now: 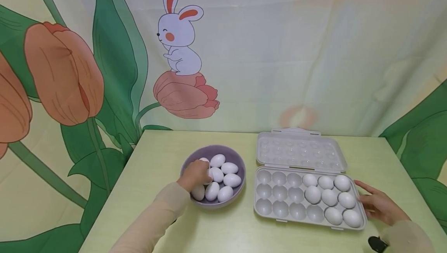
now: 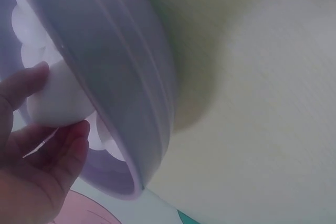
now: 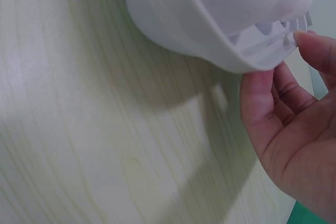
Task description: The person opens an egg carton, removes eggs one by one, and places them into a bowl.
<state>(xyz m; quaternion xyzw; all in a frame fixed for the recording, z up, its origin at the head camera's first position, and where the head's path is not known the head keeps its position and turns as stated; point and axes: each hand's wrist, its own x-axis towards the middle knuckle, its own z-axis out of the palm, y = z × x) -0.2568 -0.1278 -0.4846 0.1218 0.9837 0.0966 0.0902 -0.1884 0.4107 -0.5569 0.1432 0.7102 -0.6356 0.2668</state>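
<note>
My left hand (image 1: 196, 174) reaches into a purple bowl (image 1: 241, 185) of white eggs. Thumb and fingertips pinch one egg (image 2: 60, 98) beside the bowl's rim in the left wrist view; other eggs lie around it. On the right, a lidded egg tray (image 1: 307, 222) lies open, with white eggs (image 1: 329, 197) filling most of its right half and bare hollows on the left. My right hand (image 1: 380, 205) holds the tray's right end, with the thumb at the rim (image 3: 247, 66) and other fingers against the outer edge in the right wrist view.
The tray's clear lid (image 1: 302, 150) is folded back toward the curtain (image 1: 314, 51), which is printed with a rabbit and tulips. Bowl and tray stand on a pale wood-grain table (image 1: 223, 229), with a gap between them. A small black object (image 1: 378, 244) shows by the right sleeve.
</note>
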